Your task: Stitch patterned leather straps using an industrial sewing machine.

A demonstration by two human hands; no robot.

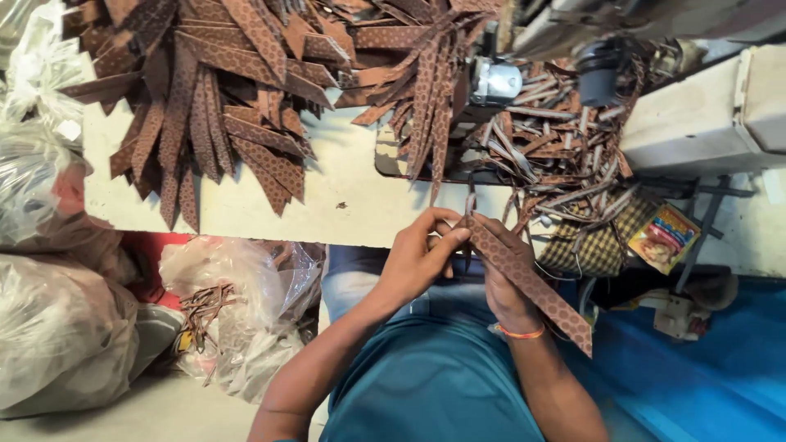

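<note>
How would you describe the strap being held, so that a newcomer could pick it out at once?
Start at the pale worktable heaped with brown patterned strips. Below its near edge, both hands meet over the person's lap. The strap is the one long brown strip off the table, slanting down from the left hand past the right hand.

Both hands meet at the near edge of the table, the left hand just left of the right hand, with a patterned strip between them running down to the right. A heap of strips lies on the table's far left. The sewing machine stands far behind the hands, narrow straps piled right of it. Plastic bags sit on the floor, near left.
</note>
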